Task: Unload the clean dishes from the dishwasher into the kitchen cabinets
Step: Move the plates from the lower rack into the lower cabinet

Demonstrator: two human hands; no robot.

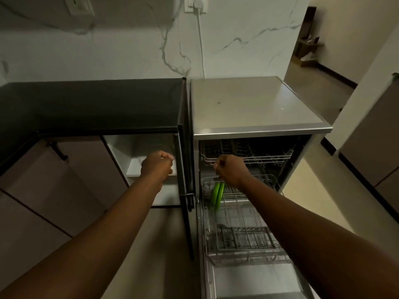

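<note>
Dishwasher (259, 126) open beside the open cabinet (140, 152).
We see two green plates (216, 194) upright in the lower rack (241, 214); our left hand (157, 166) and right hand (230, 170) show curled grips, contents indiscernible.

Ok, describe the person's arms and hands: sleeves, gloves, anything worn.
Both forearms are bare along all that shows, with no sleeve in view. The left hand and the right hand wear no gloves. No watch, bracelet or ring shows on either wrist or hand, though the dim light hides fine detail.
</note>
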